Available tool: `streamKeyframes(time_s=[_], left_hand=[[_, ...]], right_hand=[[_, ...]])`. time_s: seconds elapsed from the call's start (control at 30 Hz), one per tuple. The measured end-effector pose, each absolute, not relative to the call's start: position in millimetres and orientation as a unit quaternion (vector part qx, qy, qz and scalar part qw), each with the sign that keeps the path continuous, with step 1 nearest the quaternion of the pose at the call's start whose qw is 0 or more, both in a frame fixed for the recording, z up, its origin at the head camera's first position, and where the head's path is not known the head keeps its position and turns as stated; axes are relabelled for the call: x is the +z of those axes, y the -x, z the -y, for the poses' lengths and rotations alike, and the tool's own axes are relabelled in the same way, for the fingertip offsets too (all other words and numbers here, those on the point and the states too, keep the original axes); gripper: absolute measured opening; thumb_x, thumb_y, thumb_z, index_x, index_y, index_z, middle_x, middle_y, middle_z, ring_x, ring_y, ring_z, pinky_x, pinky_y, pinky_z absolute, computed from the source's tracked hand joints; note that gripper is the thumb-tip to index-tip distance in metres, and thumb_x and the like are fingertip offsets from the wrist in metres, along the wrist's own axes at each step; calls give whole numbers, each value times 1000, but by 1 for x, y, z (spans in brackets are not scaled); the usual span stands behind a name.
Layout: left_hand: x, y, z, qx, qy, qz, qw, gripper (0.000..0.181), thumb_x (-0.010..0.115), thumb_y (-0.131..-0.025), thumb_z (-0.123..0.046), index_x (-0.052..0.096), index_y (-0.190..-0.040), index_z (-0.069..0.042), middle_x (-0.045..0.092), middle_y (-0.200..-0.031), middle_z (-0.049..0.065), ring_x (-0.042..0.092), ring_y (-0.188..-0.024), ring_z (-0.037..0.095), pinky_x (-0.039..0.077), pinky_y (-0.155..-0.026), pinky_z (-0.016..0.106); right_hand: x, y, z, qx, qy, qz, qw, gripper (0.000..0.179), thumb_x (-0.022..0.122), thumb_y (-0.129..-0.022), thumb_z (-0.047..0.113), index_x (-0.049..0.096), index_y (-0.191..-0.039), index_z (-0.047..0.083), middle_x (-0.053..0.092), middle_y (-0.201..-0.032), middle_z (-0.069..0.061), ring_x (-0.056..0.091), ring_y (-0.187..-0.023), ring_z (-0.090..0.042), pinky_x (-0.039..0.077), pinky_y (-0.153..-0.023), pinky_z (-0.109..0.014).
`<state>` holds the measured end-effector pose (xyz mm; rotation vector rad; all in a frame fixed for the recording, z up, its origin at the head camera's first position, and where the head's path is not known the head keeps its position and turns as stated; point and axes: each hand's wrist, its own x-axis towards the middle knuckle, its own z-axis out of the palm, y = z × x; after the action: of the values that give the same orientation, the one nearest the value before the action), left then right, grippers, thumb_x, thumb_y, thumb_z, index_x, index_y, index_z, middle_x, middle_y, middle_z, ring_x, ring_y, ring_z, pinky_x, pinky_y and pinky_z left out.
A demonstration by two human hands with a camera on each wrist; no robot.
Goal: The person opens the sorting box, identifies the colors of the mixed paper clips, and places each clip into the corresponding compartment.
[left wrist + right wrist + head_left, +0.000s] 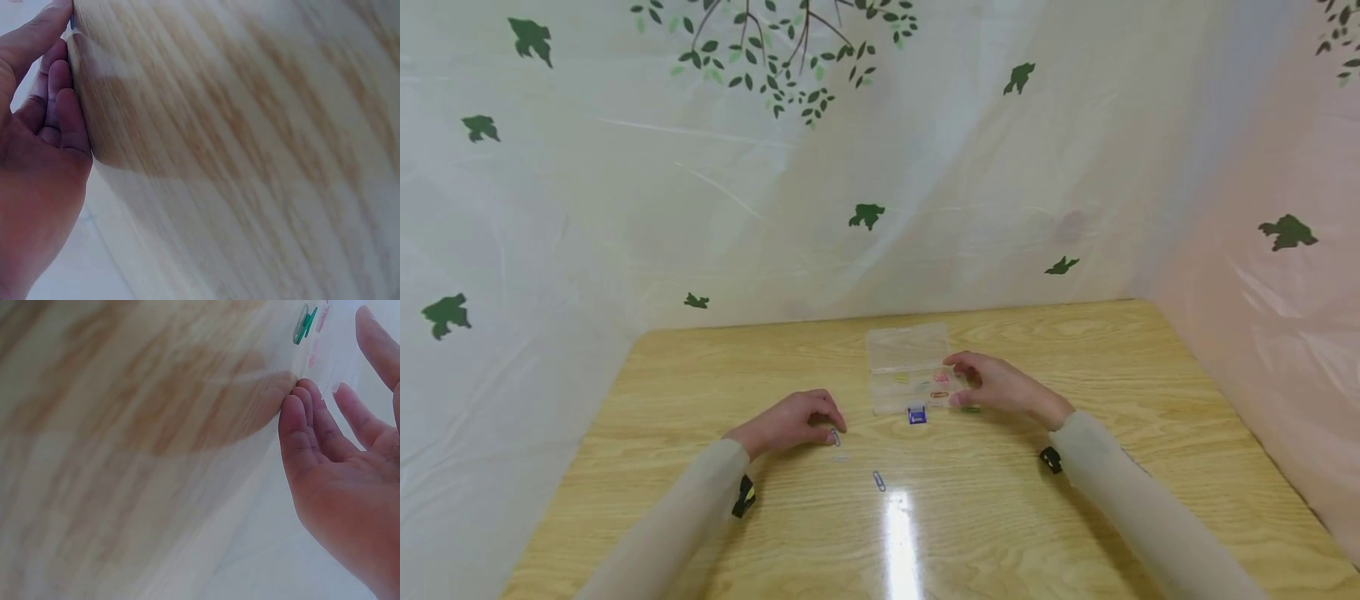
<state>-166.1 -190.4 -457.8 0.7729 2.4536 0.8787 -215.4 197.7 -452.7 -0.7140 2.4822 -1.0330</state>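
My left hand (793, 419) is low over the table, its thumb and forefinger pinching a small paper clip (835, 437). In the left wrist view its other fingers (74, 119) are curled, close to the wood. My right hand (1000, 385) spans the right side of a clear plastic box (887, 398) with its lid (908, 343) raised, thumb at the front corner and forefinger farther back. Inside the box lie colored paper clips, among them a red one (939, 395) and a yellow one (901, 379). A green paper clip (972, 409) lies beside the right thumb.
A bluish paper clip (879, 481) and a pale paper clip (841, 458) lie on the wooden table (1037, 533) in front of the left hand. At the box's front is a small blue label (917, 415). A pale curtain (737, 208) hangs behind the table.
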Motion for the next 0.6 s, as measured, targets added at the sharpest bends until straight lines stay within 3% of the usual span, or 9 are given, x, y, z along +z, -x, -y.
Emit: streamKeyframes(time_s=[0.33,0.6], left_hand=[[-460,163,190,296,-288,-891,186,3,76,-96,-14,75,-93,-15,60,-102,-10,57,-97,10,53,-93,33],[-459,162,189,322,-266,-892,173,4,75,-97,-18,73,-94,-19,65,-98,-12,60,-95,9,53,-93,35]], right_hand=[[-452,214,-196,-364,250,-878,183,66,80,-93,29,51,-148,8,59,-137,-12,55,-122,-29,47,-107,-52],[-450,214,-197,-366,245,-879,182,66,81,-93,30,51,-148,8,59,-136,-11,54,-116,-27,48,-103,-47]])
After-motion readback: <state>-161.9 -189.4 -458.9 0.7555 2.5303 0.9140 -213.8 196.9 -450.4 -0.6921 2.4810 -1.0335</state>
